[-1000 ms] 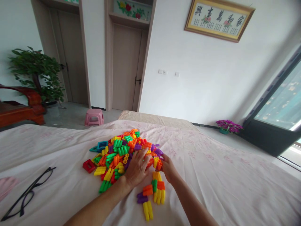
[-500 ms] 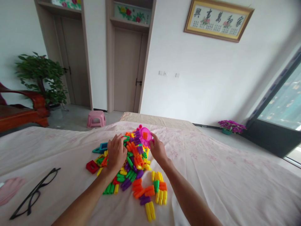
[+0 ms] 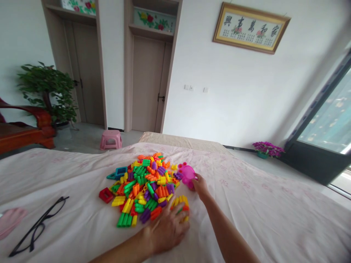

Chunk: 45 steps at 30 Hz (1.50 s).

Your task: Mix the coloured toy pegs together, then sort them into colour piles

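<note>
Our R hand (image 3: 201, 187) clamps pink piece (image 3: 188, 172) by its edge, prob. light, stiff; L hand (image 3: 170, 227) fingers: can't tell.

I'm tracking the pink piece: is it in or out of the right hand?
In: the right hand grips the pink piece at its edge, beside the blocks.

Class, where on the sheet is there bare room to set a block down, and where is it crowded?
The widest bare patch of sheet lies right of the right hand and forearm. Another runs between the glasses and the block pile. It is crowded in the pile and at the left hand.
</note>
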Motion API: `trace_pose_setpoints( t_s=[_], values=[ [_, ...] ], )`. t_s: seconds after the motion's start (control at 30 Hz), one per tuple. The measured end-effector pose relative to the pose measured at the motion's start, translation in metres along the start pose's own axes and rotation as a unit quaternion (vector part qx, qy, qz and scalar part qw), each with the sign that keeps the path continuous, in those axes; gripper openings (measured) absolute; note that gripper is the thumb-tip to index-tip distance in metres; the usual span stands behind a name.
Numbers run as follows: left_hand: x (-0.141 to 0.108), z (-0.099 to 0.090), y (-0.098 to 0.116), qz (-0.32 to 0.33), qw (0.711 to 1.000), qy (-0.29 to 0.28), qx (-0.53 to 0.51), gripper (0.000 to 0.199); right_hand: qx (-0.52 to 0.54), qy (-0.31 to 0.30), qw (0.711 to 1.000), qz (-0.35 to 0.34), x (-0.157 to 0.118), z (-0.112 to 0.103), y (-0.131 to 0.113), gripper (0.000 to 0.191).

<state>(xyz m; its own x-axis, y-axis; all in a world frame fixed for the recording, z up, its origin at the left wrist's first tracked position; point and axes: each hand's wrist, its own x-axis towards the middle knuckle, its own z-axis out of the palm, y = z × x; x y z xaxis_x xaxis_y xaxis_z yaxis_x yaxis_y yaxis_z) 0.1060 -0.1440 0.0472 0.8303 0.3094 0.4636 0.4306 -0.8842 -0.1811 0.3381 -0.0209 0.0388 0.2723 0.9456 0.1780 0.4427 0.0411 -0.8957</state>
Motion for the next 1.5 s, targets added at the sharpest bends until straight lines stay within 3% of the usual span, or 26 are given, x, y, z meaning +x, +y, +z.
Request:
trace_pose_setpoints(
  t_s=[0.17,0.27,0.4,0.57,0.67,0.73,1.1,1.33,1.5],
  values=[
    [-0.008,0.001,-0.027,-0.14,0.986,0.039,0.083,0.029,0.113,0.059,0.991,0.039,-0.024,0.001,0.007,0.059],
    [-0.019,-0.012,-0.039,-0.246,0.962,0.085,0.079,0.032,0.089,0.108,0.99,0.029,-0.035,-0.006,0.02,0.059],
    [-0.043,-0.031,-0.063,-0.344,0.922,0.145,0.105,0.03,0.039,0.13,0.991,-0.014,-0.042,-0.007,0.035,0.058],
    [-0.1,-0.029,-0.105,-0.514,0.826,0.182,0.141,0.036,0.014,0.153,0.988,-0.011,-0.039,0.001,0.038,0.059],
    [-0.134,-0.017,-0.124,-0.629,0.759,0.143,0.091,0.043,-0.032,0.175,0.984,-0.023,-0.038,0.003,0.037,0.056],
    [-0.149,-0.008,-0.132,-0.656,0.742,0.121,0.075,0.045,-0.061,0.182,0.981,-0.03,-0.038,0.003,0.037,0.055],
    [-0.153,0.013,-0.147,-0.526,0.846,0.084,-0.017,0.047,-0.13,0.18,0.975,-0.028,-0.039,0.005,0.034,0.048],
    [-0.151,0.018,-0.143,-0.459,0.882,0.077,-0.068,0.05,-0.089,0.161,0.983,-0.028,-0.039,0.004,0.035,0.052],
    [-0.15,0.021,-0.142,-0.451,0.886,0.079,-0.071,0.05,-0.052,0.154,0.986,-0.023,-0.038,0.003,0.037,0.051]
  ],
)
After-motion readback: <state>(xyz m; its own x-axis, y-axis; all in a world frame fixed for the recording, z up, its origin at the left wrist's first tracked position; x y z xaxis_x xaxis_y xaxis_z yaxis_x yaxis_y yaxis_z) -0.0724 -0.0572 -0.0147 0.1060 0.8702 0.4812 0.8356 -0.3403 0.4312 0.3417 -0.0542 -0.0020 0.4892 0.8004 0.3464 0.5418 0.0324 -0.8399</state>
